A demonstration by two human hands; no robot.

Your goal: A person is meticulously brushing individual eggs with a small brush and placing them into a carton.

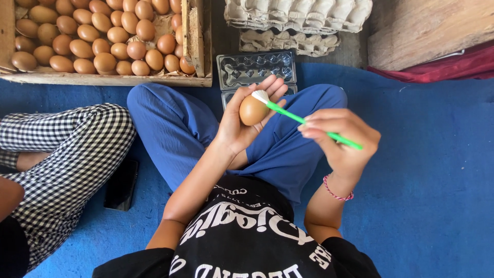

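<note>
One smooth brown egg (pixel 252 110) sits in the person's left hand (pixel 242 126), fingers curled around it from behind and below, held above the lap in blue trousers (pixel 175 123). Its long axis stands roughly upright, tipped slightly, narrower end apparently up. The right hand (pixel 342 141) pinches a slim green plastic brush (pixel 309 122) between thumb and fingertips; the handle runs from lower right up to upper left, and the white bristle head touches the egg's upper right shoulder. Brushing looks to be in hand on this egg, and a wooden crate (pixel 195 46) heaped with many brown eggs (pixel 103 36) lies beyond (whether those are brushed cannot be told). A clear plastic egg tray (pixel 256 67) just past the knees shows only empty cups.
</note>
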